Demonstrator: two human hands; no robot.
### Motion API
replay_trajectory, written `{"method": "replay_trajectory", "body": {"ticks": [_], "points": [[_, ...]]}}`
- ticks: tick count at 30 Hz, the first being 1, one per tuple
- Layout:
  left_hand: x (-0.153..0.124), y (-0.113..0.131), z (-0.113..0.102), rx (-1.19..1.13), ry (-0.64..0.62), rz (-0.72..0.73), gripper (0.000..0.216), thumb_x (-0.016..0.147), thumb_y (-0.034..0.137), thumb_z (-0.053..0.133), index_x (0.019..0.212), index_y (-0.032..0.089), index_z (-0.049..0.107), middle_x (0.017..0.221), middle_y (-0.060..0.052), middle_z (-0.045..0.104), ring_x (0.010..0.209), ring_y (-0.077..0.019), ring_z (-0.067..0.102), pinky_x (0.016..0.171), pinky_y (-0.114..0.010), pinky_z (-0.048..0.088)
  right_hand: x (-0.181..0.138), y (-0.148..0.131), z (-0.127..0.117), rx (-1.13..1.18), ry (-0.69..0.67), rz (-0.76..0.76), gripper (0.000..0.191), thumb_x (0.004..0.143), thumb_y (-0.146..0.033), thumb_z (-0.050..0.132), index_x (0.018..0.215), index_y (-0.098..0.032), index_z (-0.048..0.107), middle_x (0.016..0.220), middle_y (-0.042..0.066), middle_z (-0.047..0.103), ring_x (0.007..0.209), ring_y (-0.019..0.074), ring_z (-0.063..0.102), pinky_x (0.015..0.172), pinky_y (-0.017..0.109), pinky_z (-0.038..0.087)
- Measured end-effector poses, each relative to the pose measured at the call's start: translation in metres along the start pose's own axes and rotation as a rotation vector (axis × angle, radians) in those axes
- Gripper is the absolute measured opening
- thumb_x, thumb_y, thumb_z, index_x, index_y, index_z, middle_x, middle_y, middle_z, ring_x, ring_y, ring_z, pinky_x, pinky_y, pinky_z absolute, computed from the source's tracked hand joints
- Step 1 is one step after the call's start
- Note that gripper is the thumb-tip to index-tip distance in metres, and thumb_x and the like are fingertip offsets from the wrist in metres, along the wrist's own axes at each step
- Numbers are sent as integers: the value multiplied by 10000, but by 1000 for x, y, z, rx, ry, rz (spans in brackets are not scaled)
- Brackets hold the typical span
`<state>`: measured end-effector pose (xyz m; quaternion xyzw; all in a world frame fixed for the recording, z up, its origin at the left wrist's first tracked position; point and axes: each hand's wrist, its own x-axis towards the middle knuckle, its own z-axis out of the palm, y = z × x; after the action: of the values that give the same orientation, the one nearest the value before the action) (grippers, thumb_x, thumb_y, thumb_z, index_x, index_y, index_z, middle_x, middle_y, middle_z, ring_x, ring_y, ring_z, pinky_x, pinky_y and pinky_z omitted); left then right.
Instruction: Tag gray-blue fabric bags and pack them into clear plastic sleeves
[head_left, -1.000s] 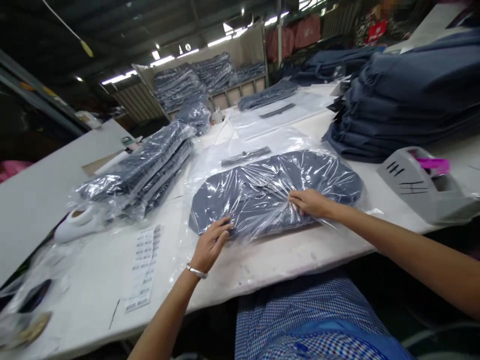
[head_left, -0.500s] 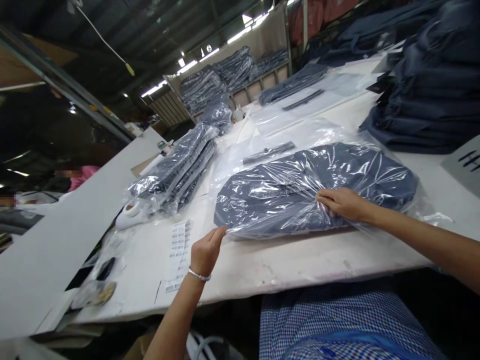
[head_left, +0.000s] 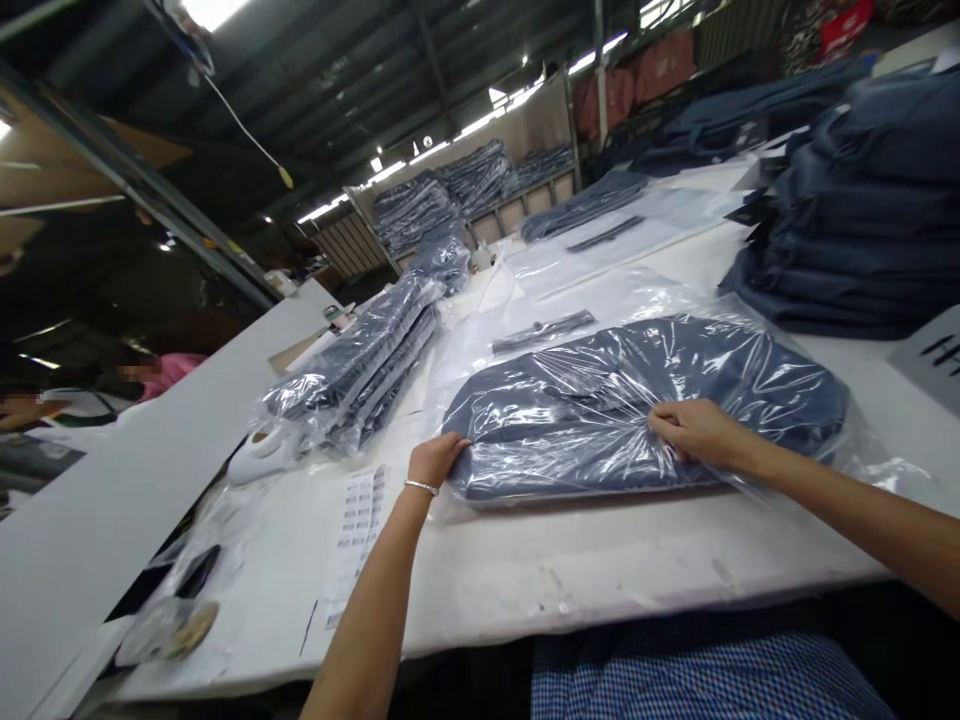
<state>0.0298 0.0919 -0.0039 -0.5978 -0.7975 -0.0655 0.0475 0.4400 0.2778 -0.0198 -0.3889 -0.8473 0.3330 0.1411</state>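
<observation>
A folded navy garment in a clear plastic bag (head_left: 600, 400) lies on the white table (head_left: 600, 570) in front of me. My left hand (head_left: 435, 461), with a silver bracelet on the wrist, grips the bag's left end, fingers curled over its edge. My right hand (head_left: 694, 430) presses down on the bag's middle and pinches the crinkled plastic. Under the garment, further clear bags (head_left: 570, 290) with dark zip strips spread toward the back.
A stack of bagged navy garments (head_left: 360, 360) lies at the left, with a white tape roll (head_left: 259, 452) and a label sheet (head_left: 358, 515) beside it. Unbagged navy garments (head_left: 862, 220) are piled at the right. A grey dispenser (head_left: 934, 355) sits at the right edge. People sit at far left.
My left hand has moved from the bag's front edge to its left end and closed on it. The right hand stays on the bag's middle. The view has swung left.
</observation>
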Motion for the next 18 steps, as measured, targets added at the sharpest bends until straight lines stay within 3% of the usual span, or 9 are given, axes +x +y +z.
{"method": "replay_trajectory", "body": {"ticks": [3,6,10,12,14,18], "points": [[-5,2,-4,48,96,-31,394,931,504,458,791,201,666,762,-66,680,733,-192,617,627,-279,368,0,0,0,6,-6,25,302,855,-322,423,582,-206,479,458,-27,576,465,143,578,574,261,405],[-17,12,-19,61,221,-67,349,956,442,424,964,194,669,920,-107,691,899,-234,628,736,-316,424,0,-1,0,27,-6,30,293,843,-319,430,575,-210,481,453,-21,572,459,152,576,568,271,410],[-45,55,-32,-18,373,-80,384,998,376,318,1182,187,597,1124,-112,684,1000,-216,630,860,-345,468,0,-3,-2,65,-11,19,285,835,-312,441,573,-207,482,456,-22,571,451,148,575,546,263,414],[-54,83,-27,-127,296,39,354,996,369,343,1171,219,612,1136,-69,703,983,-184,658,861,-322,498,0,-4,-2,79,-11,25,285,840,-303,441,577,-202,485,454,-24,565,440,141,573,528,253,416],[-58,103,-16,-164,161,170,351,993,365,358,1179,229,624,1201,-58,694,1092,-199,644,944,-357,496,-1,-5,-2,84,0,30,288,844,-290,444,577,-195,495,449,-26,556,434,135,572,514,243,416],[-51,104,12,-48,49,226,440,998,377,318,1336,197,534,1413,-86,551,1330,-281,482,1096,-537,374,-2,-6,-5,185,-26,36,241,835,-268,491,630,-171,572,487,-25,574,458,134,590,479,221,415]]}}
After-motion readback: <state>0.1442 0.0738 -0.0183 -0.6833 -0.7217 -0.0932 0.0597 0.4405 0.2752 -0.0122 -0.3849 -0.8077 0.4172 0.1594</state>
